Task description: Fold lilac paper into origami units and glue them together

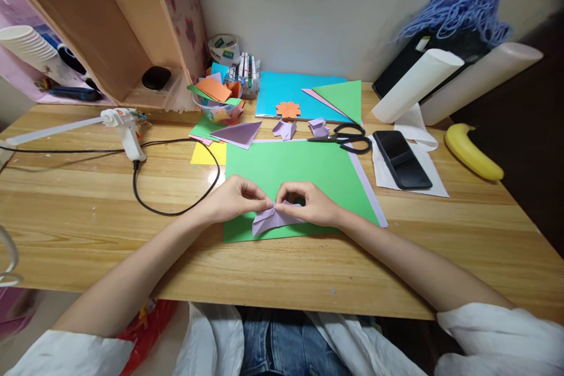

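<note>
Left hand (238,198) and right hand (316,202) pinched the purple paper (267,222) between close-set fingertips, neither nearer; it extended beneath them, long axis running left to right, over the near part of the green sheet (299,163).

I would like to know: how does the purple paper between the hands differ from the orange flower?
The purple paper is pale, while the orange flower is bright. The left hand and right hand pinch the purple paper; neither touches the orange flower. The purple paper looks larger and creased, while the orange flower has a petalled outline. Both appear to be paper.
</note>
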`<state>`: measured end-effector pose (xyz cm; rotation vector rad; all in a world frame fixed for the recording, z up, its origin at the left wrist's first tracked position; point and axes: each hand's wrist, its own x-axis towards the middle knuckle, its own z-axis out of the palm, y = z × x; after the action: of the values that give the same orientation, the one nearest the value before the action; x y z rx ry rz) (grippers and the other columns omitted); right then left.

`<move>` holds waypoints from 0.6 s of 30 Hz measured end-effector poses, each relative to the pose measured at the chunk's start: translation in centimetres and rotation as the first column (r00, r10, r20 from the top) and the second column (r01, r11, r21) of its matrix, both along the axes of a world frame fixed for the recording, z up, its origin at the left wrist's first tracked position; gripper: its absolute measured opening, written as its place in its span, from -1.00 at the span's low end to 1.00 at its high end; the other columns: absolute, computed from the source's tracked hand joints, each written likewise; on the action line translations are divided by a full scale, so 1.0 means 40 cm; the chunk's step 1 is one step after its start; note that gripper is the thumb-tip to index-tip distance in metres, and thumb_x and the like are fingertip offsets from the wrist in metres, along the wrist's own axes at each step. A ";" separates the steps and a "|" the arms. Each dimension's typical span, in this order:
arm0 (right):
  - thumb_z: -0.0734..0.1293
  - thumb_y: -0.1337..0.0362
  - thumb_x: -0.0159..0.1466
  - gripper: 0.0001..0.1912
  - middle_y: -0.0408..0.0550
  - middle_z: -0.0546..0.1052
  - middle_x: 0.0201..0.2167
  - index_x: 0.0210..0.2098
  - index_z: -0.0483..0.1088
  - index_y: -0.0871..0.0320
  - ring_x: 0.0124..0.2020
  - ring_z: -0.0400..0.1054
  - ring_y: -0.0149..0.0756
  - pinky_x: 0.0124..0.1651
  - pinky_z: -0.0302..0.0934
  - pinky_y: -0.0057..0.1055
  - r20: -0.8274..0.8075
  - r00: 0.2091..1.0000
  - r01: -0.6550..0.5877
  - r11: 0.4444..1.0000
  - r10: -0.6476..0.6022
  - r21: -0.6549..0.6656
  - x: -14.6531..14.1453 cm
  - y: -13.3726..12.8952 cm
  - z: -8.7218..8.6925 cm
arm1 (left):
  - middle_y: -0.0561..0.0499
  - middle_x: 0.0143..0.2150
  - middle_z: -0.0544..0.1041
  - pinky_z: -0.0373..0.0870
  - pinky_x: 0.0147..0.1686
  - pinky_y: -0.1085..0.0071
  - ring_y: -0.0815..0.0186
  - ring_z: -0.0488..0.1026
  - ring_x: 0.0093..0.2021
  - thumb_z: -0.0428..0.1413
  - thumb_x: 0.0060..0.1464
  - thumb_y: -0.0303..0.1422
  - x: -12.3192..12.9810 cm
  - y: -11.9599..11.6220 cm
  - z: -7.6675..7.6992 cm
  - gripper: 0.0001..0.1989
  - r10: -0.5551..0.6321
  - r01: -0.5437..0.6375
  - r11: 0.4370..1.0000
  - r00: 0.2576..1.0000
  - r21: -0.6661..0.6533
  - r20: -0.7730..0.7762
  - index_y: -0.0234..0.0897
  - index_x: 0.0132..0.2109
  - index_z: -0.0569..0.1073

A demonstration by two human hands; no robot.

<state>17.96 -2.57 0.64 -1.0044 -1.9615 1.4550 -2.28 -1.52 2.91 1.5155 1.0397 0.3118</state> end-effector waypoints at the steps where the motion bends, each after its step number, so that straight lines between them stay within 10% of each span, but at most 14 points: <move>1: 0.29 0.20 0.15 -0.82 -0.13 0.40 -0.50 -0.45 0.36 0.22 -0.48 0.21 -0.45 -0.42 0.11 -0.51 0.001 1.000 -0.004 1.000 0.004 0.002 0.000 0.000 0.000 | -0.01 -0.47 0.53 0.24 -0.49 0.51 0.38 0.38 -0.48 0.16 -0.11 -0.20 0.001 -0.001 -0.002 -0.72 -0.004 0.004 1.000 1.000 0.004 0.006 -0.37 -0.38 0.55; 18: 0.31 0.25 0.11 -0.86 -0.18 0.34 -0.54 -0.47 0.33 0.22 -0.54 0.13 -0.50 -0.50 0.04 -0.54 -0.012 0.991 0.130 0.991 -0.130 0.009 -0.005 -0.002 -0.005 | -0.02 -0.34 0.58 0.34 -0.35 0.50 0.30 0.46 -0.33 0.14 -0.12 -0.36 0.008 -0.012 0.011 -0.80 0.104 -0.104 0.994 0.995 0.022 0.007 -0.34 -0.29 0.55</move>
<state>17.77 -2.66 0.44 -1.0956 -1.8568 1.3750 -1.96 -2.02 3.35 1.4822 1.1156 0.4021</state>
